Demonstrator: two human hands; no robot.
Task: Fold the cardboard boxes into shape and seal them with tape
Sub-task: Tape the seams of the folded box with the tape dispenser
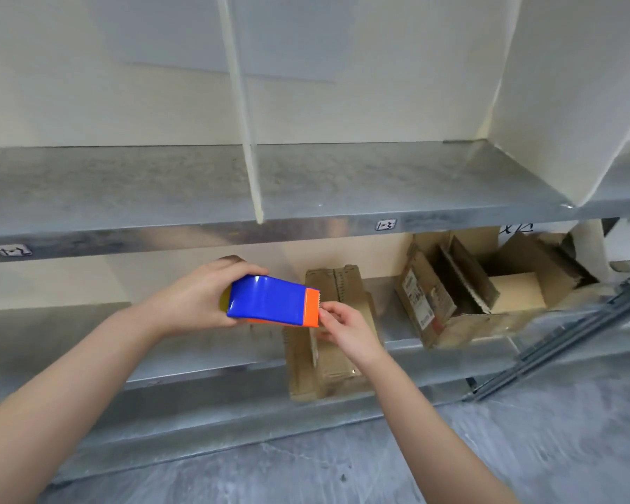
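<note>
Hands meet at the tape dispenser: left hand grips its blue body, right hand pinches at the orange toothed end. Just below, the cardboard box lies on the lower shelf, its long axis pointing away from the person, nearer the right hand.

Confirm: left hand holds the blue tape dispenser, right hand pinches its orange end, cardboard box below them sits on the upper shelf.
Wrong shelf: the head view shows the cardboard box on the lower shelf. The left hand does hold the tape dispenser; the right hand does pinch its end.
</note>
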